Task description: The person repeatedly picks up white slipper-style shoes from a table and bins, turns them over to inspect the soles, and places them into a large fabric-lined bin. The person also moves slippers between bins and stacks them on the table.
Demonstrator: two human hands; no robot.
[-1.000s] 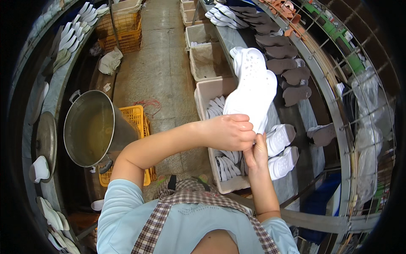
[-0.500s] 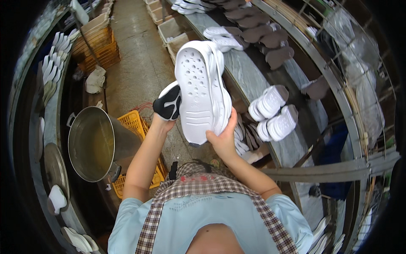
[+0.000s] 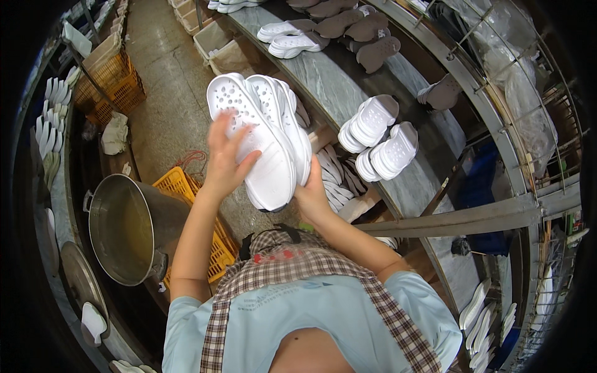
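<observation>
A stack of white shoe soles (image 3: 272,174) stands tilted in front of my body. Round holes dot the toe half of the front one. My right hand (image 3: 313,198) grips the stack at its lower right side, near the heel end, with part of its fingers hidden behind. My left hand (image 3: 229,152) is at the left edge of the front sole, its fingers spread and slightly blurred over the sole's face. Whether those fingertips touch the surface I cannot tell. Nothing is seen held in the left hand.
To the right, a stone-topped bench (image 3: 429,183) carries white sole stacks (image 3: 392,151) and dark soles (image 3: 378,55). At left stands a large metal pot (image 3: 121,230) beside a yellow crate (image 3: 217,264). A metal rail (image 3: 460,221) crosses at right; more soles (image 3: 339,180) lie under the bench.
My left hand held a black-and-white sole; it now spreads over the white stack, and that sole no longer shows separately. The stack has shifted left. The whole view has shifted too.
</observation>
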